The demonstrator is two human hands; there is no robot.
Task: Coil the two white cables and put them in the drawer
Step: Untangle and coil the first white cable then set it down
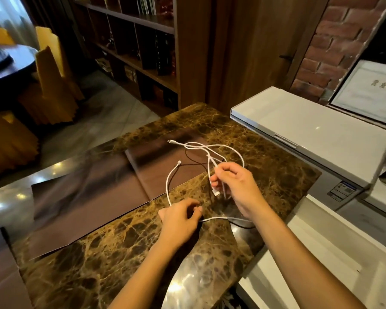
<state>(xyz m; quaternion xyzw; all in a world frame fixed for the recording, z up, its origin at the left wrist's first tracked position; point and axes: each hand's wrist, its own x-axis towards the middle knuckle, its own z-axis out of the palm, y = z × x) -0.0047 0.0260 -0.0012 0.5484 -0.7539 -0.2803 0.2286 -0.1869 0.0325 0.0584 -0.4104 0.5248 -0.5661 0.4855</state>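
Right hand (234, 186) is up off the counter (112, 253), wrist bent, fingers curled, forefinger and thumb pinching a bundle of strands from the white cables (188, 146). A flat white plug hangs just under its fingertips. Left hand (179, 221) sits lower and nearer the body, knuckles up, fingers curled in, nipping a single strand right at the counter. From that pinch one run goes across beneath the right wrist, and another arcs up and away to a loose plug end (179, 162) beyond the left hand. Past the right hand the rest lies in slack loops on the marble (which strand belongs to which cable, I cannot tell). A brown mat (87, 197) lies left of the left hand, and a white unit (310, 134) stands out beyond the right.
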